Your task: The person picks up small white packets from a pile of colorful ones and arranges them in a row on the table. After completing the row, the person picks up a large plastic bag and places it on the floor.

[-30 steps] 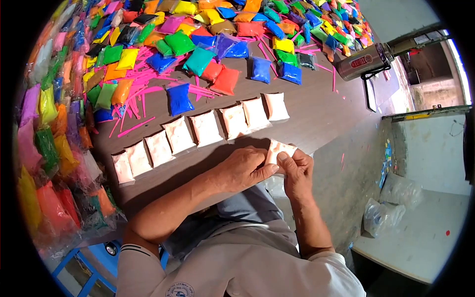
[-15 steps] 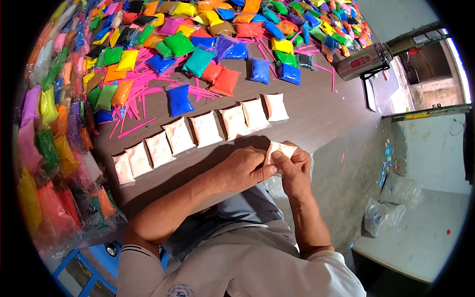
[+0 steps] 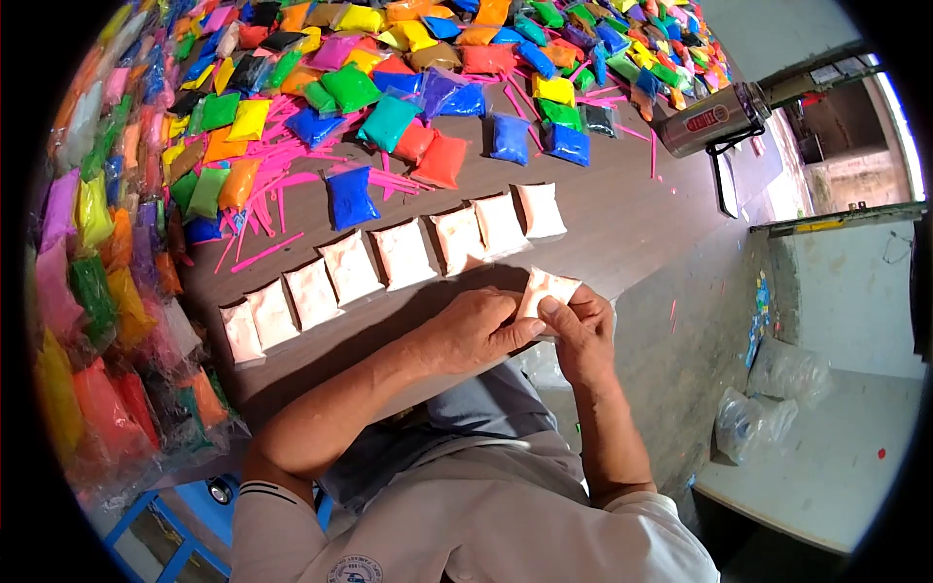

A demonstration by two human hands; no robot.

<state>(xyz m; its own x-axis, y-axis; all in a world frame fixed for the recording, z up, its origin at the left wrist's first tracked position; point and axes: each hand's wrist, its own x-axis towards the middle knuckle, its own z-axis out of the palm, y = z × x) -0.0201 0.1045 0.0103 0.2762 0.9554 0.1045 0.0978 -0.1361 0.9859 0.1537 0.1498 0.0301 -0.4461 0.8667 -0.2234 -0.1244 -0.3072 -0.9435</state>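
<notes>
A: Report the position of the pale packet (image 3: 549,286).
B: It is raised over the near edge of the desk (image 3: 641,219), between the two hands, one corner pointing away from the body.

A: State the right grip.
B: The right hand (image 3: 581,335) is clamped on the packet, thumb flat on its upper face, fingers behind.

A: State the left grip.
B: The left hand (image 3: 478,330) is at the packet's lower left side, fingers curled, thumb extended toward the right thumb. Whether it pinches the film cannot be determined.

A: List the adjacent items.
B: Beyond the hands, a slanting row of eight similar packets (image 3: 404,255) lies flat. A blue packet (image 3: 352,198) lies behind the row, near the pink sticks (image 3: 264,252).

A: And the outer zones?
B: Multicoloured packets (image 3: 352,87) are heaped at the far side. A metal flask (image 3: 709,120) lies tilted at the far right.
</notes>
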